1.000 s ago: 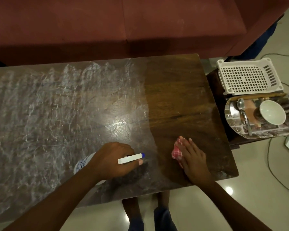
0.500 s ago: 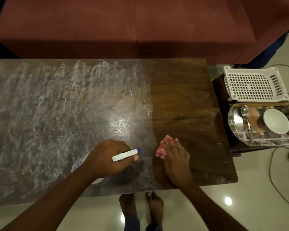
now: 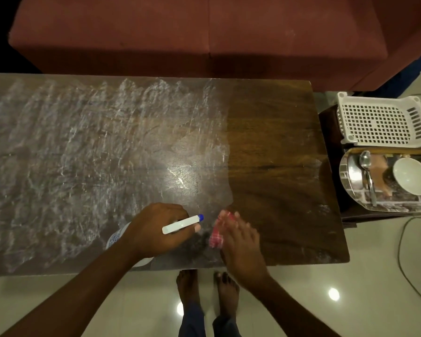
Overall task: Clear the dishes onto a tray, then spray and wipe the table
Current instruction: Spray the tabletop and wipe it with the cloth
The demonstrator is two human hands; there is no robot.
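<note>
Left hand [image 3: 156, 229]: my fingers curl round the spray bottle [image 3: 117, 235], held low at the front edge of the surface [image 3: 277, 142], nozzle [image 3: 182, 224] pointing right.
Right hand [image 3: 241, 242]: flat, fingers straight, pressing the red checked cloth [image 3: 216, 235] down just beside the nozzle.
Whitish film [image 3: 83, 154]: covers the left part; the right part shows dark.
Risk, collision: a leftward wipe may strike the bottle and tip it off the edge.
Risk, smearing: light pressure may spread the film, not lift it.
Tray [image 3: 345, 171]: well apart, holding bowl [image 3: 412, 175] and spoon [image 3: 366, 166].
</note>
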